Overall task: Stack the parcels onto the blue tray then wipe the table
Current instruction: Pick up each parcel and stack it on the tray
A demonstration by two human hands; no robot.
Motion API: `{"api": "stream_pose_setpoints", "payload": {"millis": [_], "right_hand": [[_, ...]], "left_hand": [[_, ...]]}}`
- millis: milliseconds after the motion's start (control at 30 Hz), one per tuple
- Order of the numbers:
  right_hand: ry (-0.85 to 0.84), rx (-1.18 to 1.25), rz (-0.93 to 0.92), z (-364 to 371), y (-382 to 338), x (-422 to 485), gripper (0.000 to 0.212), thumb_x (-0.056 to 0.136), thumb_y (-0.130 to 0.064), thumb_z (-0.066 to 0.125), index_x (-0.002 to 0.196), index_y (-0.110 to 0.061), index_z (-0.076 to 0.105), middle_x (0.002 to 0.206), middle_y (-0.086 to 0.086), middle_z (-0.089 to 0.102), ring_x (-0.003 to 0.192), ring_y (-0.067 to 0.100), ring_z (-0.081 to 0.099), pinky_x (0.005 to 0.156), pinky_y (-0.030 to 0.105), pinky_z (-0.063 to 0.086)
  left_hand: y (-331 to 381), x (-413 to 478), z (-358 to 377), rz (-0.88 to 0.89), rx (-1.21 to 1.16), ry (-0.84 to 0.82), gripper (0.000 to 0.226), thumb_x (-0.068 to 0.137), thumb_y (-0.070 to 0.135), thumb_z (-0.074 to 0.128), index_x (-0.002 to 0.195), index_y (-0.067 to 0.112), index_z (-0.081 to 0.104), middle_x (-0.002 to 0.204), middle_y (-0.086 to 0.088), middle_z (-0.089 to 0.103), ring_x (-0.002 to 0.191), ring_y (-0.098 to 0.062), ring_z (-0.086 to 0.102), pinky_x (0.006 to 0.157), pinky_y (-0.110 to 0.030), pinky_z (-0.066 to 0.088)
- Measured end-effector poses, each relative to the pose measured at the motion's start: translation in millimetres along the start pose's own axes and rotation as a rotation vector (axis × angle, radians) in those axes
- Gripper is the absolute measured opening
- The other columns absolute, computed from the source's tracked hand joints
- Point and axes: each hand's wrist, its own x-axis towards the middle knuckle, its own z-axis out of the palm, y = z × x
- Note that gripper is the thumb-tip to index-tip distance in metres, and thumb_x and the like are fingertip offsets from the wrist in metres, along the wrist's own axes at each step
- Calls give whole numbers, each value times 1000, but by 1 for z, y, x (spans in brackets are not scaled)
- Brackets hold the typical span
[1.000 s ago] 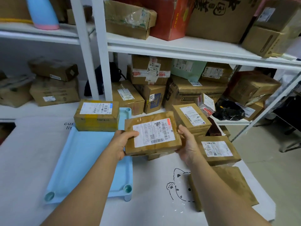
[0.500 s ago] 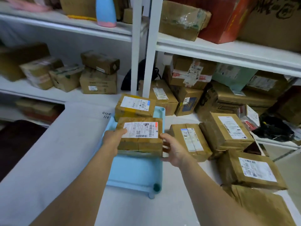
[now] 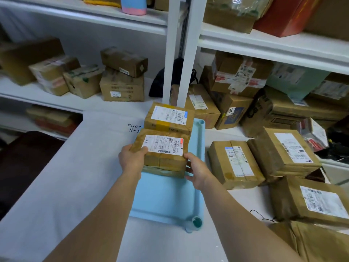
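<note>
- Over the middle of the blue tray (image 3: 166, 201), a taped brown parcel (image 3: 162, 150) sits between both hands, label up, just in front of the yellow-taped parcel (image 3: 170, 118) already parked at the far end.
- Left hand (image 3: 132, 159): thumb on top by the label, fingers wrapped under the left edge. A firm grip.
- Right hand (image 3: 198, 171): clamped on the near right corner, fingers curled round the side.
- A flatter packet (image 3: 164, 172) peeks out beneath the near edge; I can't tell whether it is being carried too or lies on the tray.
- Handling, by my guess: stiff cardboard, so it won't sag. It looks light enough to carry level.
- The glossy tape could be slick, so opposite edges with fingers underneath look the safest hold.
- Plenty left: the loose parcels (image 3: 234, 163) crowd the right of the table (image 3: 75, 176), and no wiping has begun.
</note>
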Motion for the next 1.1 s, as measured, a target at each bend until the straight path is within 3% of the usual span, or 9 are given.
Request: {"api": "stream_pose_setpoints", "payload": {"millis": [200, 300, 400, 533, 633, 767, 967, 1067, 1100], "right_hand": [[44, 51, 12, -1, 4, 7, 20, 96, -27, 46, 84, -25, 62, 85, -5, 64, 82, 11, 57, 86, 32, 42], [38, 51, 27, -1, 3, 6, 17, 95, -27, 48, 87, -24, 62, 92, -2, 64, 92, 15, 58, 88, 34, 44], [80, 31, 19, -3, 2, 5, 16, 92, -30, 53, 100, -19, 62, 110, 4, 63, 104, 19, 57, 87, 36, 45], [255, 145, -42, -23, -6, -1, 14, 93, -26, 52, 98, -15, 59, 83, 1, 61, 70, 15, 52, 61, 26, 37], [349, 252, -76, -53, -11, -7, 18, 93, -19, 49, 76, -18, 56, 57, -5, 56, 54, 9, 43, 47, 20, 30], [455, 323, -86, -94, -12, -16, 20, 92, -13, 52, 72, -15, 55, 64, 3, 54, 51, 12, 40, 46, 21, 29], [596, 393, -8, -148, 1, -15, 9, 94, -6, 45, 90, -8, 54, 75, 6, 54, 64, 17, 49, 62, 26, 45], [612, 361, 34, -162, 14, -13, 24, 93, -5, 41, 111, -6, 58, 84, 8, 56, 64, 17, 47, 59, 29, 40], [648, 351, 51, -204, 21, 4, 30, 95, -6, 41, 121, -5, 55, 92, 9, 56, 67, 17, 48, 65, 33, 44]], "left_hand": [[-3, 1, 4, 37, 23, -20, 24, 83, 10, 68, 102, 13, 54, 114, -12, 64, 87, -23, 56, 77, -29, 46], [-5, 1, 5, 30, 66, -1, 36, 82, 12, 69, 115, 7, 55, 119, -13, 62, 90, -25, 56, 79, -29, 46], [-2, 2, 9, 68, 237, 90, 57, 79, 14, 70, 130, 4, 47, 132, -15, 49, 115, -33, 50, 92, -37, 45], [13, -14, 26, 333, 396, 178, 38, 83, 12, 64, 119, 9, 56, 131, -12, 44, 126, -29, 38, 97, -42, 41], [27, -35, 50, 496, 434, 128, 22, 85, 12, 60, 107, 12, 62, 127, -8, 46, 125, -24, 37, 97, -36, 39], [35, -63, 95, 604, 410, 11, 17, 86, 10, 57, 101, 12, 64, 122, -9, 49, 120, -25, 40, 95, -31, 36], [6, -83, 163, 495, 544, -296, 28, 88, 16, 57, 116, 12, 58, 125, -10, 48, 119, -28, 47, 95, -36, 40], [-18, -72, 173, 330, 607, -449, 32, 84, 23, 58, 112, 8, 57, 121, -15, 55, 108, -34, 56, 89, -44, 50], [-37, -76, 222, 291, 644, -491, 35, 82, 25, 59, 112, 7, 58, 120, -16, 56, 105, -35, 58, 88, -44, 51]]}}
